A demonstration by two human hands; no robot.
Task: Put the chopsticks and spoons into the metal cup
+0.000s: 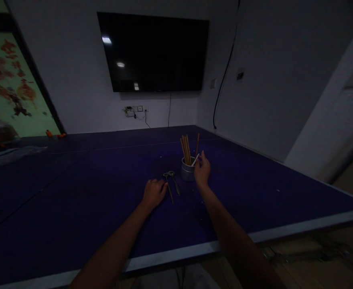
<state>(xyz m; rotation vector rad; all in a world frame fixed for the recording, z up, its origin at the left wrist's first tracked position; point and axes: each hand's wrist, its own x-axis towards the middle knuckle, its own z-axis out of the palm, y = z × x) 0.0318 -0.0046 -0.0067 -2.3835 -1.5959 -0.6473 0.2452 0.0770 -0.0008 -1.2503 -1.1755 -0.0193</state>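
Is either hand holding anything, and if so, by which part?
The right hand seems to hold a thin white stick near its upper end; exact contact is unclear. The left hand appears empty, beside the metal tool.

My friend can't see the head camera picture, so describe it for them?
A person's right hand at a white stick by a gray cup of brown sticks on a dark purple table; left hand beside a scissor-like tool. Black television behind.

The right hand (202, 170) pinches a white stick (195, 159) at a grey cup (187, 174).
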